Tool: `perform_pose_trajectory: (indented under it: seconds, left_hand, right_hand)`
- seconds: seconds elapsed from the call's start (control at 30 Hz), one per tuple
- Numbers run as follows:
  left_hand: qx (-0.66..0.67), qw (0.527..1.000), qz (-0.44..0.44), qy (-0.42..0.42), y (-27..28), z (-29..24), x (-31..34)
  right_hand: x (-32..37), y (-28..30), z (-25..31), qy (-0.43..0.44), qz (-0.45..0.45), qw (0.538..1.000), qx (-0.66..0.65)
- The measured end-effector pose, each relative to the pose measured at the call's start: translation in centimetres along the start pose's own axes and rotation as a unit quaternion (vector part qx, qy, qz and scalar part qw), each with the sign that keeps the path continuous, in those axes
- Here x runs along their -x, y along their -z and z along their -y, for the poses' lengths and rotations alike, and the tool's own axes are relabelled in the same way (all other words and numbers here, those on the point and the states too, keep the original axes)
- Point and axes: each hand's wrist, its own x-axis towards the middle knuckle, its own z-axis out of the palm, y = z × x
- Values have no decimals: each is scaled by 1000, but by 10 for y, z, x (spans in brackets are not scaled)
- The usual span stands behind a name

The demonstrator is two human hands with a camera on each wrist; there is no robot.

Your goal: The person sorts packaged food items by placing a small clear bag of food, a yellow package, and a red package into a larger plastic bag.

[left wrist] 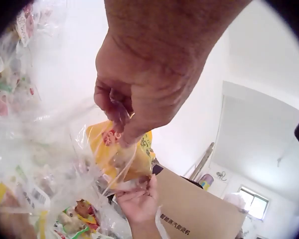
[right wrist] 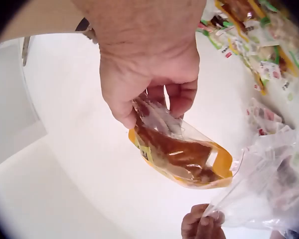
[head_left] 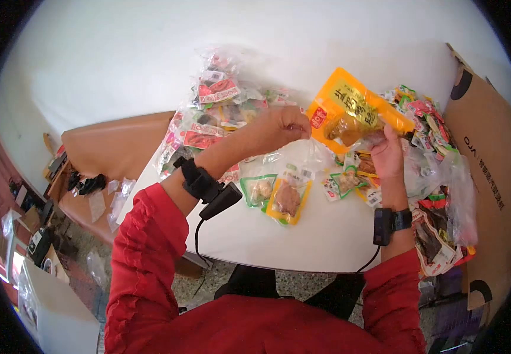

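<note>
My left hand (head_left: 288,125) pinches the edge of a clear plastic bag (head_left: 310,154) with curled fingers; the bag hangs below it over the table. In the left wrist view that hand (left wrist: 142,84) is close up, the bag's film stretching down from its fingertips. My right hand (head_left: 389,154) grips a yellow packet (head_left: 350,112) with brown food inside, held up beside the bag's top. The right wrist view shows this packet (right wrist: 184,154) hanging from the thumb and fingers of the right hand (right wrist: 149,64). Whether the packet touches the bag cannot be told.
Two small packets, one green-edged (head_left: 259,190) and one yellow-edged (head_left: 288,200), lie on the white table (head_left: 332,236). A heap of packets (head_left: 211,127) stands at the back left, another heap (head_left: 432,127) on the right. Beyond it stands a cardboard box (head_left: 491,177); a brown bench (head_left: 114,141) is at left.
</note>
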Motion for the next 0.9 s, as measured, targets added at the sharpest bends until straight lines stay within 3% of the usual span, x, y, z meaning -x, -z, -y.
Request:
perform_pose_trajectory:
  seconds: [0.1, 0.2, 0.37, 0.43, 0.5, 0.57, 0.63, 0.7, 0.77, 0.83, 0.9]
  left_hand:
    - [34, 999, -23, 17, 7, -6, -9]
    - [82, 996, -34, -18, 13, -17, -12]
    - [-24, 999, -26, -23, 18, -45, -6]
    - [-29, 999, -26, -32, 13, -50, -5]
    - [-37, 998, -25, -47, 7, -55, -3]
    - [-21, 996, -36, -83, 2, -60, -3]
    - [-5, 995, -46, -89, -3, -59, -3]
    - [11, 994, -56, -92, -9, -57, -1]
    - [29, 997, -53, -51, -18, -54, 1]
    - [31, 996, -59, -65, -18, -61, 7]
    - [-58, 997, -13, -51, -17, -66, 10]
  right_hand:
    - [-15, -19, 32, -23, 53, 998, 32]
    - [-24, -45, 62, -73, 152, 968, 187]
    - [-17, -87, 79, -144, 182, 943, 239]
    - [-19, -97, 82, -207, 270, 886, 316]
    - [-14, -100, 73, -186, 262, 885, 338]
    - [-19, -91, 63, -262, 268, 832, 409]
    - [-3, -101, 49, -276, 238, 835, 411]
    - [12, -101, 34, -295, 121, 911, 263]
    - [19, -97, 34, -293, 120, 914, 256]
    - [26, -97, 38, -275, 109, 913, 280]
    - [26, -89, 41, -244, 84, 925, 278]
